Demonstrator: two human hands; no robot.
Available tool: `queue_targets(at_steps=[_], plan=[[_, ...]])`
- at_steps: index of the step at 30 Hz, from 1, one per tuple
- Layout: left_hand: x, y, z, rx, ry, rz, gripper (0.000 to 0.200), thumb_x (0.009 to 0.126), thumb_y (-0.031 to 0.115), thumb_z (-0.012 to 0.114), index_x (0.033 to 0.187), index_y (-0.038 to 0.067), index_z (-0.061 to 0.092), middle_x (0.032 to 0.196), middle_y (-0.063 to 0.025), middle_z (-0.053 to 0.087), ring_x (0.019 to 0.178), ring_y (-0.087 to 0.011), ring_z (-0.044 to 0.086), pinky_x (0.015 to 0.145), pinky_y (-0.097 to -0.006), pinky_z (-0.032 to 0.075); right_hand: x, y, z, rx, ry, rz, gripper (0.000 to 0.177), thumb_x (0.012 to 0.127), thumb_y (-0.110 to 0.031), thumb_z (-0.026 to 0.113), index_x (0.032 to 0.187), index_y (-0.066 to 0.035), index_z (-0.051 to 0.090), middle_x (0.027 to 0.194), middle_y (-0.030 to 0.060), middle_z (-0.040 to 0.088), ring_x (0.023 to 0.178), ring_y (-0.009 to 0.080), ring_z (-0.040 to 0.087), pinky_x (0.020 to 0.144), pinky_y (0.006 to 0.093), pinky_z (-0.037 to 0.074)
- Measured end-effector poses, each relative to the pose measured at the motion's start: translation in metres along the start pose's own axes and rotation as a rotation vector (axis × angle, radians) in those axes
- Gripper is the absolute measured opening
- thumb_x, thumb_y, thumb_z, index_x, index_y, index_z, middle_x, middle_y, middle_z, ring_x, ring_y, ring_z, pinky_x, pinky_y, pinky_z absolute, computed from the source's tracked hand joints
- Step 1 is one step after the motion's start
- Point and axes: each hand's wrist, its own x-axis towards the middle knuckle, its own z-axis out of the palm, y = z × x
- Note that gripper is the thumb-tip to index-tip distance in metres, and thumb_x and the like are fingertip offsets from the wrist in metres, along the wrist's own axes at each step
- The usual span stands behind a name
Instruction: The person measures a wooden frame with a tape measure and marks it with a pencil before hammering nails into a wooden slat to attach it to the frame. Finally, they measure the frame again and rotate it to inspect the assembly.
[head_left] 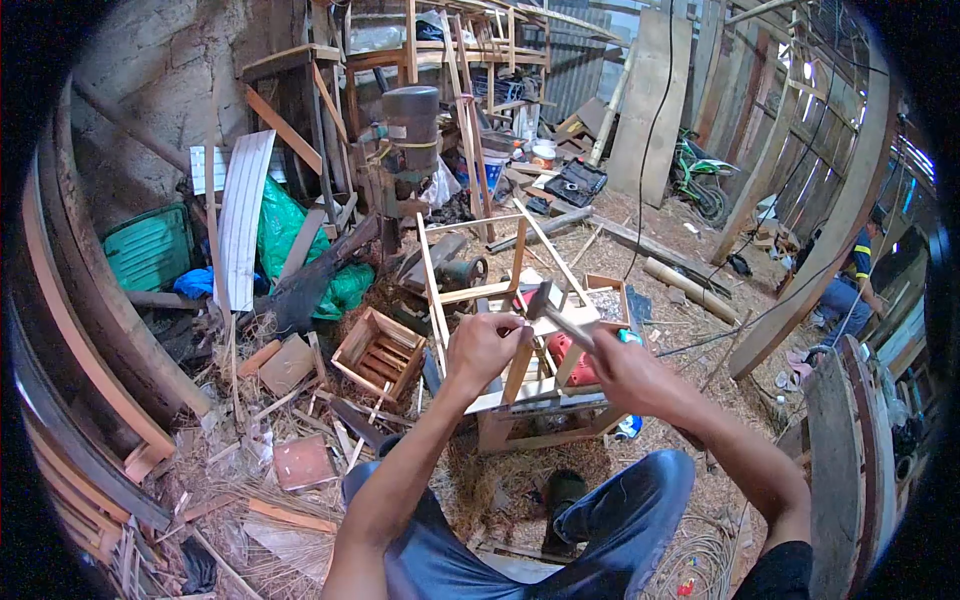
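Observation:
My right hand [625, 372] is wrapped round the handle of a hammer [560, 318], whose dark head is close to the fingertips of my left hand. My left hand [485, 350] has its fingers pinched together at the top of an upright wooden piece [518, 370]; whatever is between the fingertips is too small to make out. A light wooden frame [434, 285] with thin legs stands just beyond my hands. Beneath them is a low wooden stand [550, 432], and a red object [573, 358] lies beside my right hand, partly hidden.
A wooden crate [378, 355] sits on the littered floor to the left. Boards, an open black tool case [575, 184] and a round pole [690, 290] lie farther back. Another person [848, 290] is at the right. A green motorbike [703, 178] stands behind.

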Motion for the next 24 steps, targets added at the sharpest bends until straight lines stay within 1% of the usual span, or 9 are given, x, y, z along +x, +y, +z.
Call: queue_targets(at_steps=[2, 6, 9, 12, 13, 16, 17, 22, 24], plan=[[0.001, 0.0, 0.001, 0.008, 0.02, 0.011, 0.023, 0.077, 0.031, 0.067, 0.089, 0.013, 0.073, 0.077, -0.0108, 0.069, 0.071, -0.0282, 0.067, 0.065, -0.0357, 0.052, 0.001, 0.007, 0.0, -0.094, -0.12, -0.03, 0.019, 0.094, -0.02, 0.048, 0.095, -0.002, 0.043, 0.068, 0.0246, 0.054, 0.066, 0.0445, 0.054, 0.059, 0.0503, 0.039], [0.0, 0.003, -0.001, -0.01, 0.008, 0.007, 0.023, 0.077, 0.031, 0.066, 0.089, 0.013, 0.073, 0.078, -0.0113, 0.069, 0.072, -0.0282, 0.067, 0.065, -0.0354, 0.052, 0.0, -0.001, 0.002, -0.006, 0.013, 0.027, 0.017, 0.093, -0.019, 0.048, 0.097, -0.002, 0.045, 0.066, 0.0243, 0.052, 0.063, 0.0431, 0.053, 0.058, 0.0491, 0.039], [0.0, 0.011, -0.004, 0.075, -0.022, -0.043, 0.023, 0.077, 0.032, 0.066, 0.089, 0.014, 0.073, 0.078, -0.012, 0.068, 0.071, -0.0285, 0.067, 0.065, -0.0358, 0.052, -0.001, 0.007, 0.004, -0.066, -0.133, -0.043, 0.017, 0.093, -0.018, 0.048, 0.097, -0.001, 0.045, 0.067, 0.0248, 0.053, 0.064, 0.0439, 0.053, 0.058, 0.049, 0.039], [0.0, 0.004, 0.001, 0.031, 0.003, 0.011, 0.022, 0.077, 0.033, 0.066, 0.088, 0.016, 0.074, 0.075, -0.0124, 0.068, 0.068, -0.0297, 0.066, 0.062, -0.037, 0.051, -0.002, -0.006, -0.001, 0.041, -0.019, -0.009, 0.017, 0.093, -0.017, 0.048, 0.097, -0.001, 0.045, 0.069, 0.0246, 0.053, 0.064, 0.0442, 0.053, 0.058, 0.0488, 0.039], [0.001, 0.003, 0.002, 0.056, 0.009, 0.0, 0.022, 0.077, 0.034, 0.067, 0.088, 0.016, 0.074, 0.074, -0.0125, 0.067, 0.067, -0.0297, 0.066, 0.061, -0.0371, 0.051, -0.003, -0.002, 0.003, 0.015, -0.018, -0.064, 0.023, 0.093, -0.022, 0.047, 0.096, 0.001, 0.046, 0.07, 0.0268, 0.058, 0.066, 0.0448, 0.058, 0.058, 0.0533, 0.042], [0.003, 0.003, 0.0, 0.069, -0.006, -0.021, 0.021, 0.076, 0.033, 0.068, 0.088, 0.015, 0.074, 0.071, -0.0125, 0.067, 0.066, -0.0298, 0.066, 0.059, -0.0372, 0.051, 0.002, 0.005, 0.003, -0.092, -0.102, -0.103, 0.023, 0.092, -0.021, 0.046, 0.098, 0.001, 0.046, 0.071, 0.0278, 0.058, 0.066, 0.0453, 0.058, 0.058, 0.0541, 0.042], [0.003, -0.001, 0.001, 0.032, 0.013, -0.008, 0.021, 0.076, 0.032, 0.069, 0.088, 0.015, 0.074, 0.072, -0.0124, 0.067, 0.066, -0.0297, 0.066, 0.06, -0.0369, 0.051, 0.0, 0.001, 0.003, -0.033, -0.065, -0.04, 0.016, 0.091, -0.015, 0.049, 0.098, 0.0, 0.045, 0.071, 0.0249, 0.055, 0.067, 0.0443, 0.055, 0.059, 0.0504, 0.04], [0.004, -0.007, 0.005, 0.026, 0.034, 0.032, 0.022, 0.075, 0.033, 0.07, 0.087, 0.014, 0.074, 0.074, -0.0121, 0.068, 0.067, -0.0283, 0.067, 0.061, -0.0363, 0.051, 0.0, 0.008, 0.009, -0.046, -0.111, -0.069, 0.016, 0.092, -0.015, 0.049, 0.094, 0.0, 0.045, 0.071, 0.0255, 0.056, 0.067, 0.045, 0.055, 0.058, 0.0505, 0.039], [0.005, -0.007, 0.005, 0.007, 0.029, 0.017, 0.022, 0.075, 0.033, 0.07, 0.087, 0.014, 0.074, 0.073, -0.0123, 0.068, 0.067, -0.0283, 0.067, 0.061, -0.0363, 0.051, 0.001, -0.001, -0.001, -0.003, -0.078, -0.015, 0.026, 0.093, -0.022, 0.047, 0.103, 0.002, 0.044, 0.072, 0.03, 0.058, 0.067, 0.049, 0.057, 0.062, 0.057, 0.041]])
